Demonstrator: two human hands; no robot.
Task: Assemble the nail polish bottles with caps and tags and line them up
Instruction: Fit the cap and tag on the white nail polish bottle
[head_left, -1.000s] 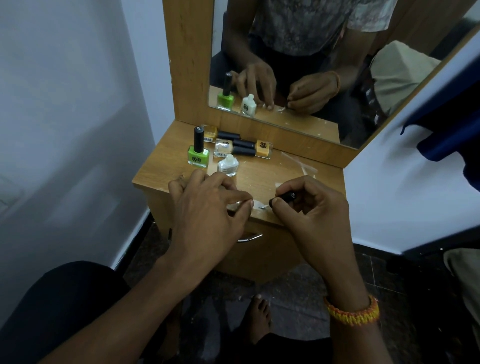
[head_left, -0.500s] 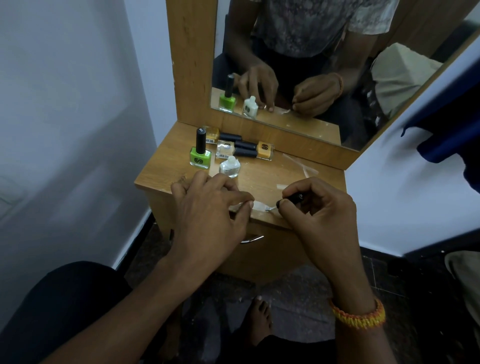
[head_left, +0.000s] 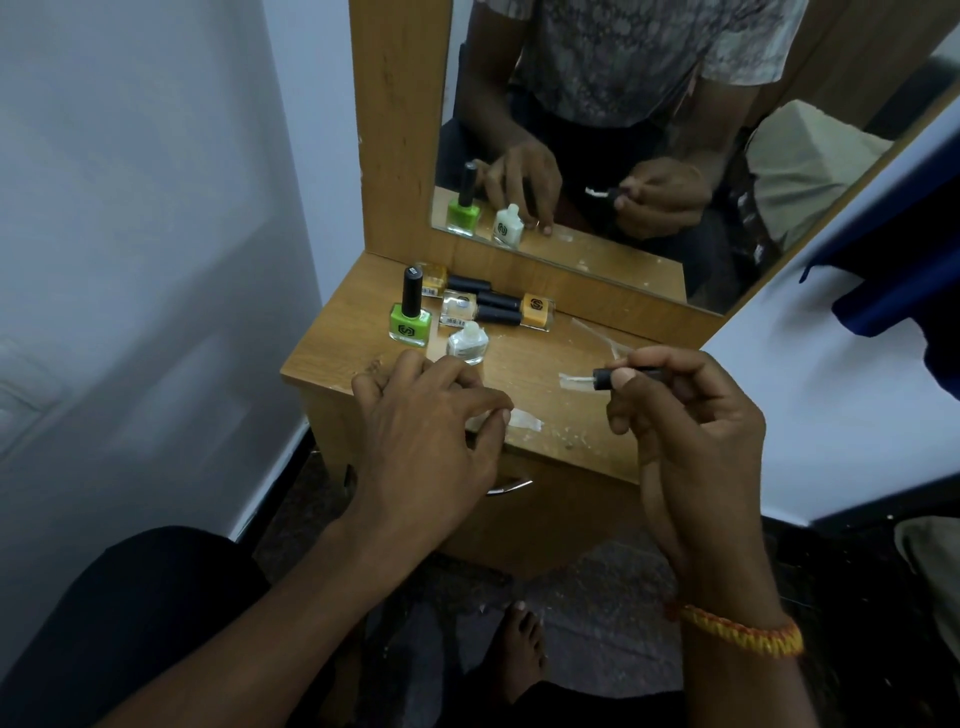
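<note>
On the small wooden table (head_left: 524, 364) below a wood-framed mirror (head_left: 649, 171), the right hand (head_left: 685, 431) pinches a black brush cap (head_left: 626, 375) between thumb and fingers, brush tip pointing toward 9 o'clock, lifted above the table surface. A scrap of clear tape or tag (head_left: 574, 382), hard to tell which, sits at the brush end. The left hand (head_left: 431, 431) rests at the table's 6 o'clock edge with fingers bent, its fingertips pressing a thin pale strip (head_left: 519, 421) to the wood. Just beyond it at 12 o'clock stands an uncapped clear glass bottle (head_left: 467, 344). At 11 o'clock a green bottle with a black cap (head_left: 410, 322) stands upright. Behind these, three capped bottles lie on their sides: a yellow one (head_left: 441, 280), a clear one (head_left: 470, 309) and an orange one (head_left: 535, 310), the last two touching
</note>
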